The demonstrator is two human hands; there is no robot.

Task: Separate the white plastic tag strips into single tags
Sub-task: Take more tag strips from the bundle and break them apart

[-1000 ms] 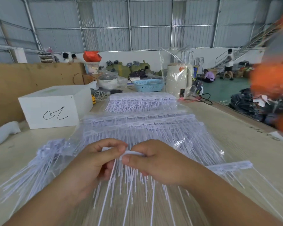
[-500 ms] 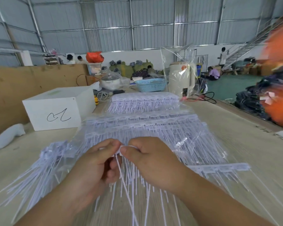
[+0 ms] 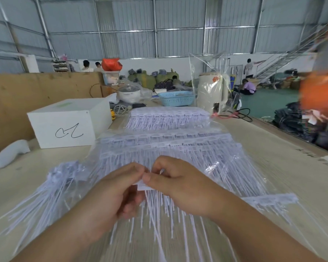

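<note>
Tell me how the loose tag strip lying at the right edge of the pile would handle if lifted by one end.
The loose tag strip is a thin header bar with long fine tails, so it would probably sag and feel very light. Its tails splay over the table and would likely dangle and snag on the bagged strips beside it.

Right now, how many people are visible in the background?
4: two heads behind the board at left, one standing by the stairs, one sitting on the floor; others may be hidden.

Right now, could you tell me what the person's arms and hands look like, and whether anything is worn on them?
Both forearms are bare as far as the picture reaches: no sleeves, gloves, watch, rings or bracelets show. The left hand and the right hand have short, unpainted nails. No markings, bandages or cables are visible on either arm.
</note>
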